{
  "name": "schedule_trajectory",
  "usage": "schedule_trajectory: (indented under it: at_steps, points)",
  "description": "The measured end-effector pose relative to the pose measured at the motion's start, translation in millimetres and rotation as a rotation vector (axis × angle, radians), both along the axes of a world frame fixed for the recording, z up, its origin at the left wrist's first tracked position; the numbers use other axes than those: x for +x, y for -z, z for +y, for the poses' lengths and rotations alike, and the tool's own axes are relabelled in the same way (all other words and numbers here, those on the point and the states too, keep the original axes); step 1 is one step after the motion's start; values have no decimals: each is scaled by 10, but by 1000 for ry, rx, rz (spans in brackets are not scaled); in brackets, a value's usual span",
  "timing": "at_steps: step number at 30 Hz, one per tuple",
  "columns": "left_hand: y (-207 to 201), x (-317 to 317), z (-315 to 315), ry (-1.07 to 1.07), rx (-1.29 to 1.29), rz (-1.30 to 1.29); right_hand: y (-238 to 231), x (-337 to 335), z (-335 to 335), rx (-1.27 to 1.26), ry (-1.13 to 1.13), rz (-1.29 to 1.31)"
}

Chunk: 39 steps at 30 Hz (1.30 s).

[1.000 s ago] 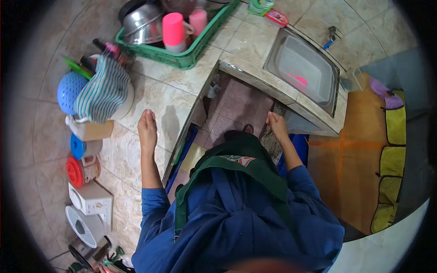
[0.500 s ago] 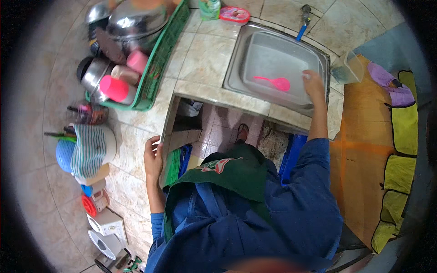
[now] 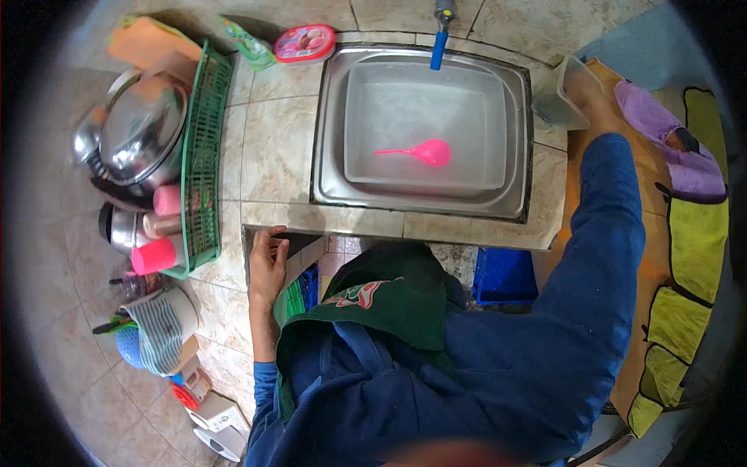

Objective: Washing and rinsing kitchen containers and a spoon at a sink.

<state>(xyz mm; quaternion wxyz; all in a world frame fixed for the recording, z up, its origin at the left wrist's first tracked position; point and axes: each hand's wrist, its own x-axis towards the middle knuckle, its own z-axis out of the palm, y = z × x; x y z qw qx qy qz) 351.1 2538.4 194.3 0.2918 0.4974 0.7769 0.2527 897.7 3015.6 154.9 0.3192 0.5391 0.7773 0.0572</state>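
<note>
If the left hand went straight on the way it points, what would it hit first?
The left hand would probably meet the tiled counter first; depth is unclear, so it might instead pass above, toward the red tub.

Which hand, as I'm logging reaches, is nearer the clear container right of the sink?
Right: the right hand is at the clear container; the left hand is far to its left, by the counter edge.

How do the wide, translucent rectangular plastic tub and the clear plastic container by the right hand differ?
The tub is larger than the container. The tub sits inside the silver metal sink; the container is to its right, at the right hand. Both are see-through.
</note>
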Motion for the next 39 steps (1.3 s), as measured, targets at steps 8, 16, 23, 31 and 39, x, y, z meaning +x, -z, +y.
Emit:
schedule_trajectory:
  at_steps: [8, 16, 23, 31, 39]
  points:
    - [181, 373, 1006, 51, -99, -75, -140, 247, 93, -132, 161, 708]
    - [315, 437, 1627, 150, -102, -32, 30, 512, 578, -523, 537, 912]
    - [394, 657, 1902, 178, -101, -103, 1234, 1164, 1334, -568, 833, 941]
    - [333, 679, 2021, 203, -87, -58, 110, 257, 986, -416, 975, 727]
    - [383, 848, 2105, 233, -72, -95, 696, 832, 1202, -583, 938, 865]
